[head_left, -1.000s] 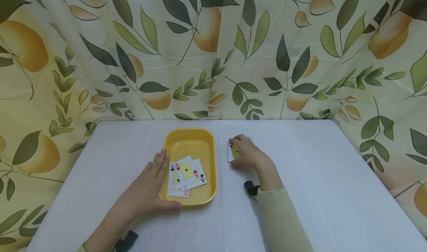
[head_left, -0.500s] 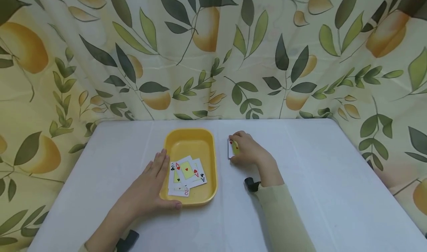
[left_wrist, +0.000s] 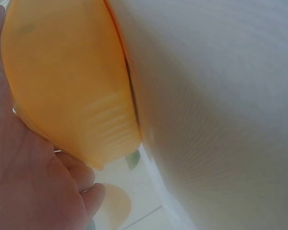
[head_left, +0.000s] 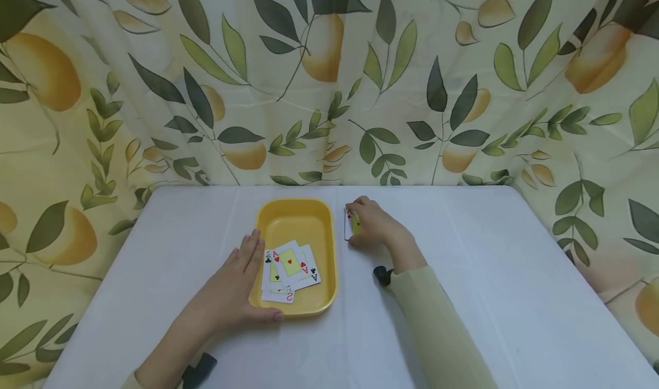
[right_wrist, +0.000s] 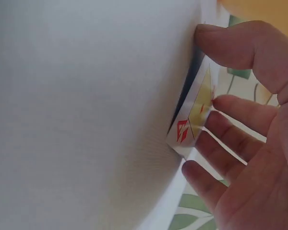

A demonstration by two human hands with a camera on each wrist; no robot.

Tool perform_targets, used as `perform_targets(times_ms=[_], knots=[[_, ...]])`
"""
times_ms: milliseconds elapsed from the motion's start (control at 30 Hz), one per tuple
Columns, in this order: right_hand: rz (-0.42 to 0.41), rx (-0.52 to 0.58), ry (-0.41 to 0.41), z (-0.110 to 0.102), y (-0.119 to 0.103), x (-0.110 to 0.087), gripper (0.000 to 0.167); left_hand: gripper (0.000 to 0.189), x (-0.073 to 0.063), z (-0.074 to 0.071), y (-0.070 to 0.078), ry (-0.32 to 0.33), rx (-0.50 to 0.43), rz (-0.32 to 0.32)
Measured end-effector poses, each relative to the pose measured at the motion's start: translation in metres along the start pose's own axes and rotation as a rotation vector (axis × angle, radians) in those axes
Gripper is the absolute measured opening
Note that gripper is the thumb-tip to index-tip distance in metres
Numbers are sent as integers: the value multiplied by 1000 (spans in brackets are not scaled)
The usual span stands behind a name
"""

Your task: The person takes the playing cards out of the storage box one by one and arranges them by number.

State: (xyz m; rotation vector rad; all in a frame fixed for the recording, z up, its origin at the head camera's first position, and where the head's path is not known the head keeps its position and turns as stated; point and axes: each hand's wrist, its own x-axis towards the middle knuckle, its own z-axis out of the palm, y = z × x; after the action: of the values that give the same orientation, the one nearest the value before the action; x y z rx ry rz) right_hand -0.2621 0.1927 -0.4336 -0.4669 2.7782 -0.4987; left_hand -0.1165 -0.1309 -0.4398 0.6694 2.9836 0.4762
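Fingers straight, my left hand [head_left: 229, 286] lies along the left rim of a yellow tray [head_left: 321, 297], its thumb reaching past the near corner. The tray's outer wall [left_wrist: 62, 72] fills much of the left wrist view beside the palm. Several playing cards [head_left: 288, 269] lie overlapped in the tray, aces and a two among them. Just right of the tray, my right hand [head_left: 378, 226] grips a playing card [head_left: 351, 226] by its edges, thumb at the near end. Red print and a yellow centre show on that card [right_wrist: 194, 112] in the right wrist view.
A white cloth covers the table [head_left: 463, 234]. Behind it hangs a curtain [head_left: 391, 91] printed with fruit and leaves. A black wrist strap piece [head_left: 382, 276] sits by the right sleeve [head_left: 437, 320], another [head_left: 199, 370] under the left wrist.
My right hand has slid a little left and away from me with the playing card, closer to the tray. The left hand stays at the tray rim.
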Motion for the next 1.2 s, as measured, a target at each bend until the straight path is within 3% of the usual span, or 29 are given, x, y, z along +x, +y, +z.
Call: perform_targets(times_ms=[200,567,900,1200], knots=[[16,-14,-61,1,2,10,79,141,0,0,-2,20,5,20],[19,-15,-61,1,1,7,81,142,1,0,-2,-2,0,-5],[-105,98,97,-11,-23,-38,82,142,1,2,-2,-4,-5,-6],[-265,106,187,-18,-66,-65,75,143,-1,0,-1,-7,-3,-8]])
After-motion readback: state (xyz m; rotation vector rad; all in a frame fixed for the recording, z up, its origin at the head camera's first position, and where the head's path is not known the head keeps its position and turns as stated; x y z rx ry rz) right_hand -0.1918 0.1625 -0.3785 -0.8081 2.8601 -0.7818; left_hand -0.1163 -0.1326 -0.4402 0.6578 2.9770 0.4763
